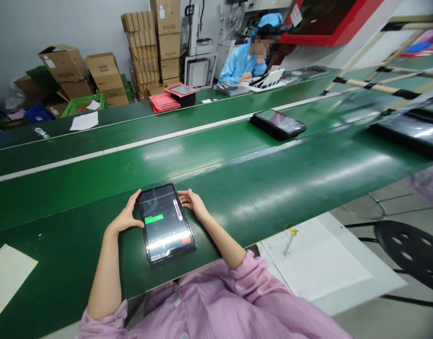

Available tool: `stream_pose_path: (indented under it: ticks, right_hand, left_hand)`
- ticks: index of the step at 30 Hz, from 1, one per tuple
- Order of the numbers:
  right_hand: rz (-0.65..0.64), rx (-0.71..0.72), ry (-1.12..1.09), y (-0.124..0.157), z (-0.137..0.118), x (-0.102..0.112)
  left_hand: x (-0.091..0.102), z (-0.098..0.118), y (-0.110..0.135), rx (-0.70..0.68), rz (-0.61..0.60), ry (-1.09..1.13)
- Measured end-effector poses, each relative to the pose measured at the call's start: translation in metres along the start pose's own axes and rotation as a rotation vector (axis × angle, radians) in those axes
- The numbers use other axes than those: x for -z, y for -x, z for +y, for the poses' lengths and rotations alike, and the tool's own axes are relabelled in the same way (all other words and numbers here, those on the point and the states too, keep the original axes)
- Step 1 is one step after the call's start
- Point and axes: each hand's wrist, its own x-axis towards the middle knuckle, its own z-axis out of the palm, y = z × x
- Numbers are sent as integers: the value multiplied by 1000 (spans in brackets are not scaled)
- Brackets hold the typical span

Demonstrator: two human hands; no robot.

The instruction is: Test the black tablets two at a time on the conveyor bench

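A black tablet [167, 230] with its screen lit is on the green bench right in front of me. Its screen shows a green bar, a pale slider and a small orange-red patch. Along the tablet's left edge, my left hand [127, 217] holds on with thumb and fingers spread along the side. My right hand [193, 203] grips the upper right edge, its fingers partly hidden by the tablet. Whether the tablet's far end is slightly raised, I cannot tell.
A stack of tablets [278, 124] sits on the green conveyor belt [107, 165]. More dark devices [410, 129] lie at the right. Across the line, a person in blue [237, 61] works beside a white rack [269, 80]. A white sheet [10, 278] lies left; a black stool [410, 249] stands right.
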Motion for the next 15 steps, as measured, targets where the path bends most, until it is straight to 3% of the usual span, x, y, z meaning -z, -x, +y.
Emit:
stream_pose_path:
  ticks: [7, 12, 15]
  right_hand:
    - [-93, 21, 37, 4, -4, -5]
    - [156, 367, 218, 42, 7, -2]
    - [408, 616, 371, 82, 11, 29]
  left_hand:
    - [4, -8, -1, -35, 20, -48]
    - [9, -24, -3, -74, 51, -80]
    - [13, -36, -6, -61, 68, -100]
